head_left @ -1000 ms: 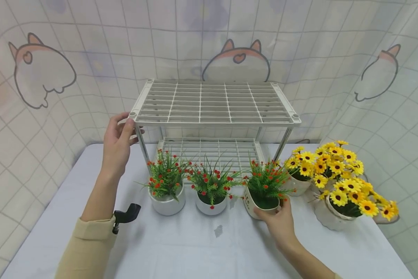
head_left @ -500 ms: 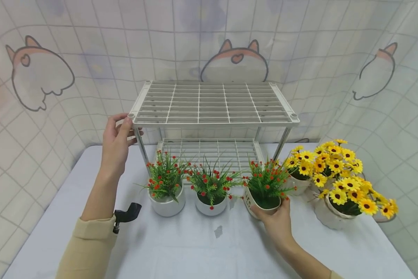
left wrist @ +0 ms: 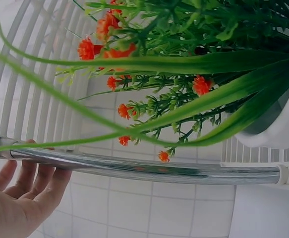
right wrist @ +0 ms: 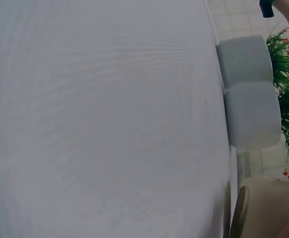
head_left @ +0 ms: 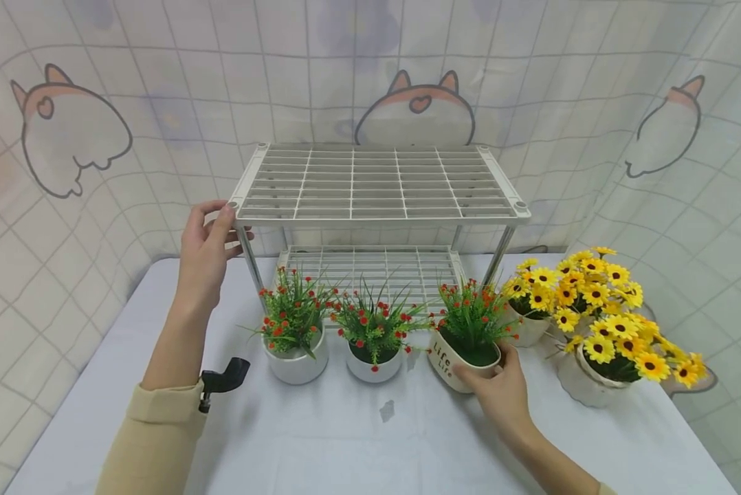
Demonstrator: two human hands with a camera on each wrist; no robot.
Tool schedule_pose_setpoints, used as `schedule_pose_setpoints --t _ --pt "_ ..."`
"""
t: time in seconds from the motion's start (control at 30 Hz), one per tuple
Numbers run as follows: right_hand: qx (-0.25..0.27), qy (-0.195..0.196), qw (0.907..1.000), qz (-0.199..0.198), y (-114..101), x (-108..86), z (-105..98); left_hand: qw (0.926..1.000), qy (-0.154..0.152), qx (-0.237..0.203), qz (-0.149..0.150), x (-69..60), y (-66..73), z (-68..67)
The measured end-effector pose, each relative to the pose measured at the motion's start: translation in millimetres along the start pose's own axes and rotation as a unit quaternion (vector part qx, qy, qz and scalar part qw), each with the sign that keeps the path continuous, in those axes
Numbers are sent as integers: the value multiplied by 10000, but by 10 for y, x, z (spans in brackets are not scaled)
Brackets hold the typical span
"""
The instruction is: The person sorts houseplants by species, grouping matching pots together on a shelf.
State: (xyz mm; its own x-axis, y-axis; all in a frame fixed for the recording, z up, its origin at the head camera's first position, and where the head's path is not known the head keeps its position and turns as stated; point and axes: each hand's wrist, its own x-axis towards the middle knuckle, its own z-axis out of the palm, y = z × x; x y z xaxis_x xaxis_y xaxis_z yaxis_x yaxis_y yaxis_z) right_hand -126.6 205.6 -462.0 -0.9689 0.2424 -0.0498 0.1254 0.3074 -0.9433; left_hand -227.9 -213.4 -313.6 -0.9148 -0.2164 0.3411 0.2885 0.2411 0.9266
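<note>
My left hand [head_left: 202, 258] holds the front left corner of a white two-tier wire rack [head_left: 377, 221], thumb at the corner and fingers behind the metal post [left wrist: 174, 171]. My right hand [head_left: 502, 395] grips the right side of a cream oval flowerpot [head_left: 449, 368] lettered "Life Life", with grass and small red flowers. That pot leans a little, and the right wrist view shows part of its base [right wrist: 240, 213] off the white cloth. To its left, before the rack, stand a white flowerpot [head_left: 373, 370] and another white flowerpot [head_left: 296, 364], both with red flowers.
Yellow-flowered pots stand right of the rack, one pale pot [head_left: 528, 326] behind a frilled white pot [head_left: 593, 381]. A black mount [head_left: 227, 377] sticks out from my left wrist. White cloth [head_left: 321, 447] covers the table; a tile-print curtain [head_left: 179, 137] hangs behind.
The cream flowerpot has turned in my right hand, so its lettering faces the front more fully, and it has shifted slightly left. My left hand stays at the rack corner.
</note>
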Motion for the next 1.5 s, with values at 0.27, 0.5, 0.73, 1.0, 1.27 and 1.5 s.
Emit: schedule_pose_setpoints --t 0.27,0.5,0.73,1.0,1.27,1.5 --pt "-148 182 9997 -78 -53 -48 -68 10000 12 -22 -69 -9 1 5" --pt "-98 599 9964 -589 -144 -162 -104 10000 23 34 -43 -8 6 8" --pt "-128 871 9896 -1140 -312 -262 -178 9999 -86 -49 -109 31 16 -29" --pt "4 742 9847 -1578 -563 -315 -293 9999 -97 -8 -98 41 27 -31" --pt "35 702 9821 -1749 -809 -340 -361 9989 -169 -403 -151 83 14 -29" --pt "32 573 9755 -2122 -1040 -308 -388 9997 -167 -136 -136 66 -1 -14"
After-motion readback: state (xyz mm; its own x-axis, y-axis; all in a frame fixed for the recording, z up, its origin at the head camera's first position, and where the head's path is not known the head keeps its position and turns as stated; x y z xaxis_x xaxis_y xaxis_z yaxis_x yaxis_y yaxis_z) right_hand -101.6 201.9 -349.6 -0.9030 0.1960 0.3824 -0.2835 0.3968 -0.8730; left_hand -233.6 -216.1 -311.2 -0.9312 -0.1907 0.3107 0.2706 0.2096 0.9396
